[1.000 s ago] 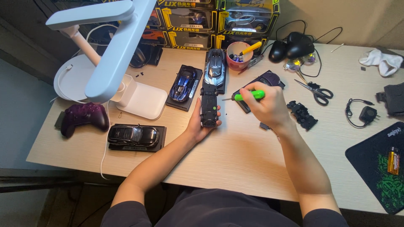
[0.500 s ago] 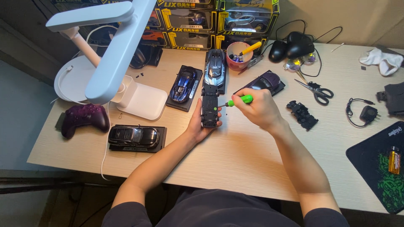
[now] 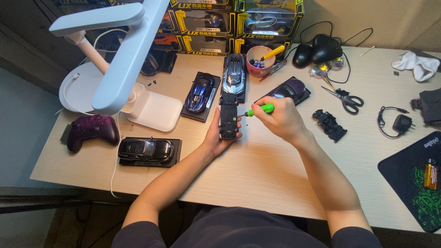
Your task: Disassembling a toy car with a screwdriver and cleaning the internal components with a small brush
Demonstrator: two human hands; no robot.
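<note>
Green-handled screwdriver [image 3: 260, 109] in the right hand [image 3: 280, 120], its tip set against the black underside of a model car [image 3: 228, 117] held upside down in the left hand [image 3: 219, 138] above the middle of the worktop [image 3: 257, 174]. Both hands are clenched on what they carry. By the look of it, the base is still on the car and the screw work is under way, not finished. A loose black chassis piece [image 3: 329, 124] lies at three o'clock of the car; a blue model [image 3: 199, 93] on its stand sits at eleven o'clock, a black one [image 3: 146, 149] at eight o'clock.
</note>
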